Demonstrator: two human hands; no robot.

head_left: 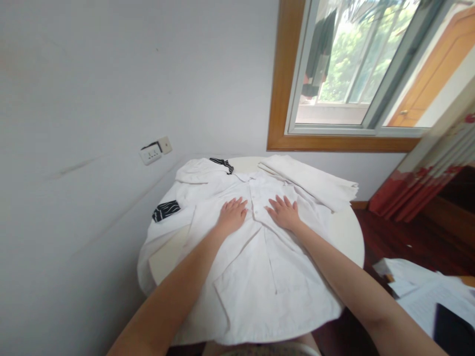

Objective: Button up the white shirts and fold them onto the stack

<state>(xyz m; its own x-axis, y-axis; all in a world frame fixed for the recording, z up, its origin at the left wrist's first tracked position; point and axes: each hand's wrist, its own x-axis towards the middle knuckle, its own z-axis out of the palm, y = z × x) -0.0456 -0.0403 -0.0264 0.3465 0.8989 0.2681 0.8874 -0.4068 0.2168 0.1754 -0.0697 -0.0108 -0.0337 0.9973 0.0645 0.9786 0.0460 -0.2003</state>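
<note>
A white shirt [256,269] lies spread face up on a round white table [347,232], its front buttoned and its collar toward the wall. Black-and-white striped trim shows at the collar [222,164] and on the left sleeve cuff [166,210]. My left hand [232,213] rests flat on the chest of the shirt, fingers stretched out, just left of the button line. My right hand [284,212] lies flat in the same way just right of it. Neither hand holds anything.
A folded white cloth [311,180] lies at the table's far right. The wall with a socket [151,154] stands close on the left, a window [356,64] behind. Papers [426,291] and a dark object lie lower right, a red-patterned curtain [426,178] beyond.
</note>
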